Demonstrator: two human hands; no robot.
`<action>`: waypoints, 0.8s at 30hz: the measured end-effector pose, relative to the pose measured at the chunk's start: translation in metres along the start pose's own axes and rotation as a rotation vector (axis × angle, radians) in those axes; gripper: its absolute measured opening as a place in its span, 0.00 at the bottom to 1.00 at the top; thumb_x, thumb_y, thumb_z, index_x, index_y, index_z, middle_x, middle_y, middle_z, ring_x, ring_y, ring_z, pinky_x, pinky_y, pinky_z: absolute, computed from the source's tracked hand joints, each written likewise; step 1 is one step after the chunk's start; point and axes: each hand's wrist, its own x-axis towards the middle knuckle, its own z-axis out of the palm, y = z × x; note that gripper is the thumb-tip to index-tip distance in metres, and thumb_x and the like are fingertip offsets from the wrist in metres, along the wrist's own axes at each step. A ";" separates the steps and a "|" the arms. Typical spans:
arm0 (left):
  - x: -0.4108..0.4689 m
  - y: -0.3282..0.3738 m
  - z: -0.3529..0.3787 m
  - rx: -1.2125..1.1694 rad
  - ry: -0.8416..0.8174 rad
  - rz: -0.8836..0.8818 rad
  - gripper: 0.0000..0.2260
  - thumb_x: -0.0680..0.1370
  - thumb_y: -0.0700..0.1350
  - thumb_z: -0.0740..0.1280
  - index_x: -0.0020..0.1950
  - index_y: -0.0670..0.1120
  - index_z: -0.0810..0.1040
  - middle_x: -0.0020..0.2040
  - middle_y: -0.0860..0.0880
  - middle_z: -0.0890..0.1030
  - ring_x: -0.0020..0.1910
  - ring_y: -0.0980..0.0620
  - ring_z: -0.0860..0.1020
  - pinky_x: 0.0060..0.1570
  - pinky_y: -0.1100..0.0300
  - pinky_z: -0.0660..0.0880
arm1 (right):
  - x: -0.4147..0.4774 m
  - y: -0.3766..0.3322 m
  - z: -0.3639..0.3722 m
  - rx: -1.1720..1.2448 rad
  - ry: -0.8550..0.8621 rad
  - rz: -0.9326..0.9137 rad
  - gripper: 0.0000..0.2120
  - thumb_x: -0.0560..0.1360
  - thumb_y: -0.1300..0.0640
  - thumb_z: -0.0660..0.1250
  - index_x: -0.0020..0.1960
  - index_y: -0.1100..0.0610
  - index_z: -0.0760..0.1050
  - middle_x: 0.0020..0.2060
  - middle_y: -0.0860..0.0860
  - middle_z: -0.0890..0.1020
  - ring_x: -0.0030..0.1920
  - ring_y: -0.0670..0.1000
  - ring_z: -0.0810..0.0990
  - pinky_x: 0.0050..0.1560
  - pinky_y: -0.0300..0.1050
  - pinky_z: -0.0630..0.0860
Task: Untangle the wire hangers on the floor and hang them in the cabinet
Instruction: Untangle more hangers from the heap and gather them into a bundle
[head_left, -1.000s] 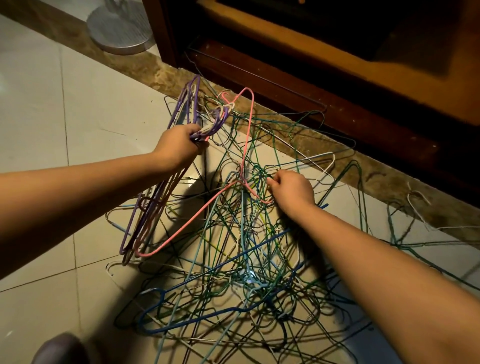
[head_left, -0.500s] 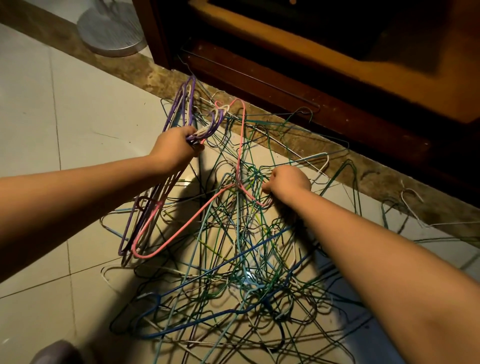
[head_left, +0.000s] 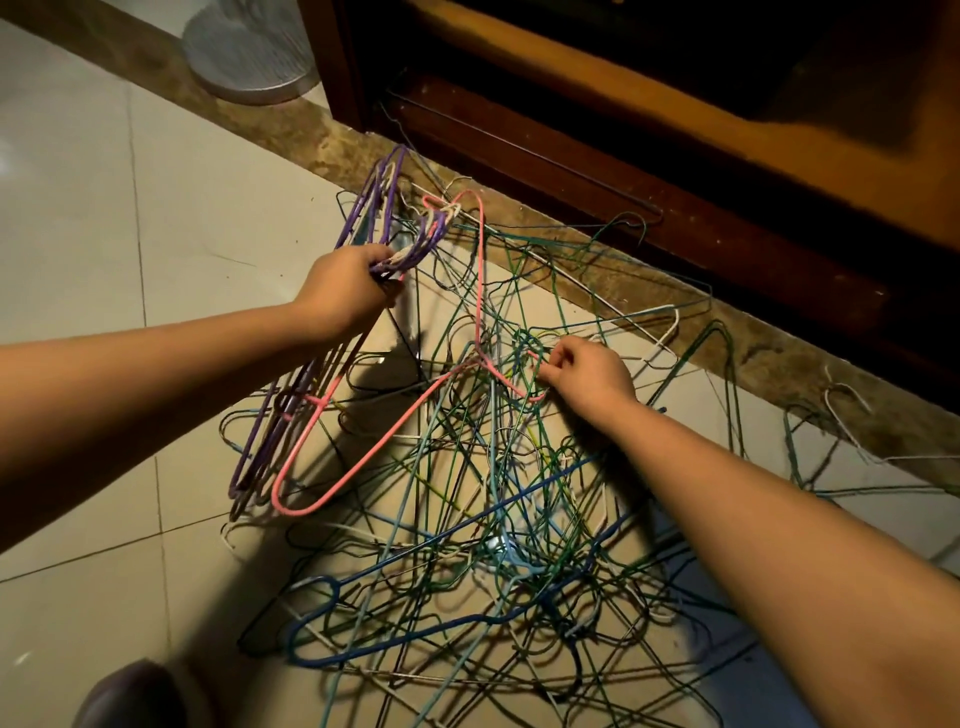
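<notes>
- Since a moment ago the right hand (head_left: 587, 374) has loosened from a fist laid on the wires. Thumb and forefinger now pinch the hook end of the pink hanger (head_left: 481, 270).
- The left hand (head_left: 343, 296) still has its fingers curled tight round the necks of a bundle of purple hangers (head_left: 374, 208), held up clear of the floor (head_left: 104, 208). Their lower ends hang down beneath the forearm.
- The pink hanger runs from beside that bundle across to the right hand, its long side slanting over the heap.
- The tangle of wire hangers (head_left: 493, 519) lies on the tiles between the two arms: green, teal, white and dark wires crossed every way. It spreads up to the marble strip (head_left: 291, 135) along the foot of the cabinet (head_left: 623, 171).
- A blue hanger (head_left: 389, 642) lies at the near edge of the heap.
- A few loose wires trail off toward the floor's right edge.
- A round metal base (head_left: 244, 57) stands on the floor at the cabinet's left corner.
</notes>
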 end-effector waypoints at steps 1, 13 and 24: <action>0.001 -0.001 -0.001 -0.030 0.003 -0.019 0.10 0.77 0.39 0.65 0.58 0.44 0.78 0.48 0.41 0.81 0.46 0.43 0.78 0.45 0.57 0.71 | 0.001 0.000 -0.002 0.051 -0.009 0.000 0.03 0.73 0.52 0.68 0.44 0.51 0.75 0.37 0.48 0.76 0.41 0.51 0.74 0.36 0.43 0.66; 0.008 -0.008 -0.026 -0.440 -0.019 -0.100 0.13 0.77 0.36 0.64 0.61 0.43 0.76 0.32 0.48 0.73 0.19 0.61 0.68 0.20 0.70 0.66 | -0.005 -0.021 0.003 -0.048 0.003 0.109 0.15 0.72 0.46 0.68 0.54 0.52 0.72 0.44 0.49 0.76 0.44 0.53 0.75 0.40 0.42 0.69; 0.007 -0.014 -0.050 -0.535 -0.050 -0.094 0.11 0.77 0.36 0.63 0.58 0.45 0.76 0.31 0.51 0.76 0.24 0.58 0.69 0.24 0.67 0.67 | -0.011 -0.054 0.014 -0.221 0.001 -0.095 0.16 0.78 0.45 0.58 0.61 0.53 0.74 0.59 0.53 0.74 0.61 0.55 0.68 0.60 0.48 0.65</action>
